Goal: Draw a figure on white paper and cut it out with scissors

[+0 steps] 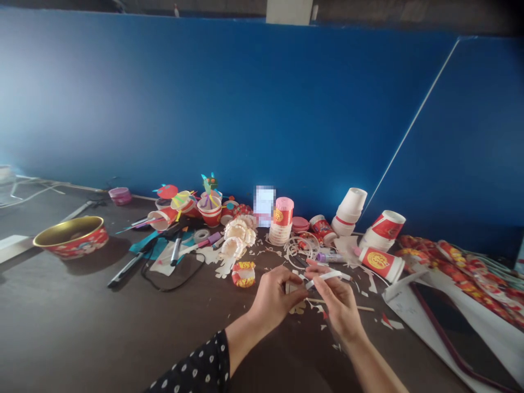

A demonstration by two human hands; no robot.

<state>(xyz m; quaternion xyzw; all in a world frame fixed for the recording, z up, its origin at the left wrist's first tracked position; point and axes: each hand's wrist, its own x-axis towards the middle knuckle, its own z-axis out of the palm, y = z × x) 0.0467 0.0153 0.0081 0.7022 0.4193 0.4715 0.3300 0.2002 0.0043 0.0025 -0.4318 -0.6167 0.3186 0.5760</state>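
Observation:
Above the scrap-strewn middle of the table, my left hand (273, 297) and my right hand (336, 300) meet. A narrow white paper strip (323, 277) runs between them, its curved end reaching past my right fingers. My left thumb and forefinger pinch it at one end; my right thumb presses on it farther along. A thin wooden stick (364, 309) lies beneath the hands. Left of them sits a red and yellow piece of cut paper cup (243, 274). Loose white curled strips (302, 246) and a purple-capped glue stick (331, 257) lie just beyond.
At the back stand a stack of paper cups (281, 221), white cups (349, 212) and decorated cups (210, 207). To the left are a red bowl (82, 245), a utility knife (133, 267) and a marker (176, 250). A dark phone (462, 333) lies at right. A blue partition (245, 109) rises behind.

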